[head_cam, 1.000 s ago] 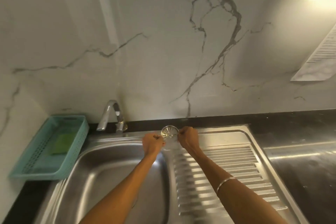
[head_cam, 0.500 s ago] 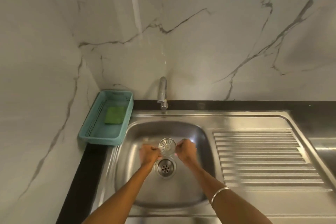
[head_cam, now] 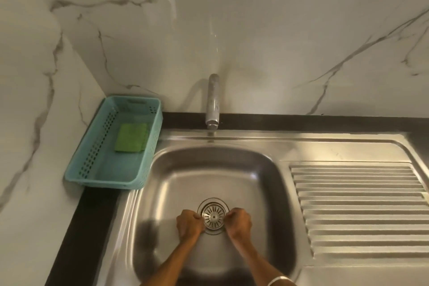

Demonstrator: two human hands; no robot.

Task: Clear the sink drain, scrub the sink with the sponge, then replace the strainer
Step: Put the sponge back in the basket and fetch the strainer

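the strainer (head_cam: 213,216) sits between the two sets of fingertips, right over the drain ring (head_cam: 213,202) at the bottom of the sink (head_cam: 176,169). the left hand (head_cam: 189,225) pinches its left edge and the right hand (head_cam: 239,224) pinches its right edge, fingers curled and clamped on the rim from opposite sides. holding it at two opposed points likely keeps the disc level, so it can drop squarely into the opening instead of tipping and jamming. whether it is already seated or a touch above the ring i cannot tell; the far arc of the ring shows beyond the fingertips, the near arc is mostly covered.

the sponge (head_cam: 131,137) lies well away from the fingers, up and to their left, in the teal basket (head_cam: 104,176) beside the basin, out of the wet and out of the way. the tap (head_cam: 213,102) stands beyond the fingertips, no water running, which fits a last step of refitting.
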